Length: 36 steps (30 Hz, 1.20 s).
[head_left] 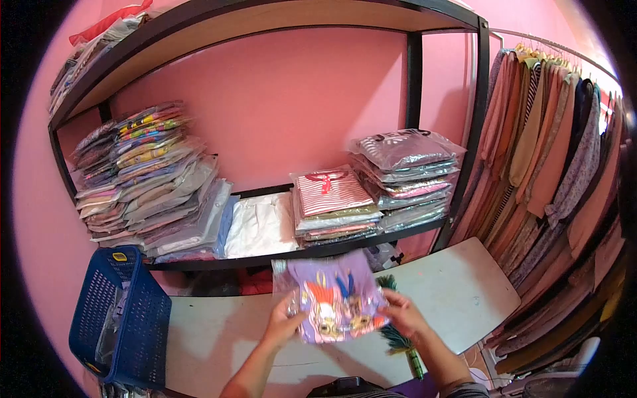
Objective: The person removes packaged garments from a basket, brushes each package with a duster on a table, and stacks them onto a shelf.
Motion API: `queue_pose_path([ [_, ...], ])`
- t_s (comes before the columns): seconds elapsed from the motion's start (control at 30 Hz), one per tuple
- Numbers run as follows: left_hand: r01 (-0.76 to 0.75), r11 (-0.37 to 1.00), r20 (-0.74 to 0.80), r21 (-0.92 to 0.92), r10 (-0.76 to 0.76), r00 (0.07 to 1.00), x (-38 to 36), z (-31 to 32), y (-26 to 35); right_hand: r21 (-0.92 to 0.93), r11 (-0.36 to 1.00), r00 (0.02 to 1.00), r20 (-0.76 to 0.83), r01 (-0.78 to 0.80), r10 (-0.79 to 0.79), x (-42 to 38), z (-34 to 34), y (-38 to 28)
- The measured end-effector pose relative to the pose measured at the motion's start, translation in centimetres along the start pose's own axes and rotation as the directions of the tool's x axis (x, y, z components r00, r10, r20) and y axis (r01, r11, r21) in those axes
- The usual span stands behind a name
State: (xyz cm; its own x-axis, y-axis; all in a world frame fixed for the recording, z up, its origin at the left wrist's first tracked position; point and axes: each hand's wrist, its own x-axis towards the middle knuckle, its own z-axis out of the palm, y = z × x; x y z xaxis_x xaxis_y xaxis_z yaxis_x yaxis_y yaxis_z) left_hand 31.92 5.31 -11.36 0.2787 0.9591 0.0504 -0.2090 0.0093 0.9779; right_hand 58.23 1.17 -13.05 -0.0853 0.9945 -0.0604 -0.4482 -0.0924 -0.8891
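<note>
A purple printed garment in a clear plastic bag is held up above the white table. My left hand grips its left edge, and my right hand grips its right edge. Both hands have their fingers closed on the plastic. Behind the bag and my right forearm lies a green feathery object with a green handle, partly hidden.
A blue perforated basket stands at the left. The black-framed shelf bears stacks of bagged clothes, a striped bagged garment and a taller pile. Clothes hang on a rack at the right.
</note>
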Motion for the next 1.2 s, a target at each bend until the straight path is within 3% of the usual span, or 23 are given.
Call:
queue_pose_path([
  [0.07,-0.310,0.918,0.068,0.246,0.303,0.951,4.1,-0.1,2.6,-0.120,0.981,0.989,0.016,0.150,-0.149,3.4,0.7,-4.0],
  [0.2,-0.336,0.893,0.035,0.299,0.341,0.939,13.8,-0.1,6.3,-0.236,0.895,0.921,-0.002,0.378,-0.390,13.4,1.1,-9.0],
  [0.23,-0.229,0.949,-0.030,0.216,0.241,0.970,15.4,0.7,7.9,-0.253,0.879,0.905,-0.030,0.403,-0.424,15.9,1.4,-9.9],
  [0.3,-0.446,0.848,0.055,0.287,0.450,0.891,21.2,-0.5,7.2,-0.273,0.794,0.828,0.013,0.543,-0.561,21.6,0.5,-10.4],
  [0.37,-0.538,0.785,0.075,0.308,0.543,0.836,25.7,-0.9,6.9,-0.254,0.794,0.820,-0.009,0.552,-0.573,24.9,0.7,-11.2],
  [0.43,-0.617,0.716,0.094,0.325,0.625,0.775,29.8,-1.5,6.0,-0.372,0.666,0.713,-0.017,0.647,-0.701,29.0,-0.4,-10.8],
  [0.5,-0.506,0.784,0.035,0.361,0.531,0.847,32.1,-2.0,4.6,-0.704,0.520,0.697,-0.050,0.484,-0.716,29.6,-0.7,-10.9],
  [0.53,-0.310,0.865,-0.020,0.396,0.345,0.938,31.8,-1.9,4.4,-0.853,0.336,0.586,-0.044,0.399,-0.809,30.9,-1.6,-9.7],
  [0.57,-0.310,0.865,-0.016,0.395,0.344,0.939,32.5,-2.2,3.3,-0.953,0.148,0.470,-0.007,0.265,-0.882,32.0,-2.6,-8.3],
  [0.63,-0.107,0.710,-0.254,0.696,0.382,0.889,33.7,-3.2,0.6,-0.960,0.146,0.511,-0.004,0.238,-0.860,31.5,-2.9,-7.8],
  [0.77,-0.056,0.768,-0.365,0.638,0.366,0.856,33.2,-3.4,-0.3,-0.971,0.133,0.585,0.009,0.200,-0.811,31.0,-2.9,-7.5],
  [0.9,-0.027,0.794,-0.385,0.607,0.323,0.864,32.7,-3.7,0.1,-0.970,0.140,0.599,0.006,0.198,-0.801,31.0,-3.0,-7.1],
  [0.93,-0.099,0.705,-0.383,0.702,0.490,0.783,33.3,-4.1,-0.8,-0.972,0.143,0.601,-0.002,0.187,-0.799,31.0,-3.0,-7.1],
  [1.03,-0.064,0.668,-0.372,0.742,0.489,0.789,32.9,-4.6,-0.4,-0.981,0.123,0.579,-0.015,0.148,-0.815,30.9,-2.7,-6.9],
  [1.13,-0.009,0.760,-0.398,0.649,0.351,0.848,30.2,-3.4,1.8,-0.977,0.150,0.613,-0.025,0.153,-0.790,29.8,-2.1,-7.4],
  [1.2,-0.028,0.752,-0.390,0.659,0.373,0.842,28.9,-3.5,2.1,-0.994,-0.009,0.630,0.077,0.110,-0.773,28.1,-1.3,-7.9],
])
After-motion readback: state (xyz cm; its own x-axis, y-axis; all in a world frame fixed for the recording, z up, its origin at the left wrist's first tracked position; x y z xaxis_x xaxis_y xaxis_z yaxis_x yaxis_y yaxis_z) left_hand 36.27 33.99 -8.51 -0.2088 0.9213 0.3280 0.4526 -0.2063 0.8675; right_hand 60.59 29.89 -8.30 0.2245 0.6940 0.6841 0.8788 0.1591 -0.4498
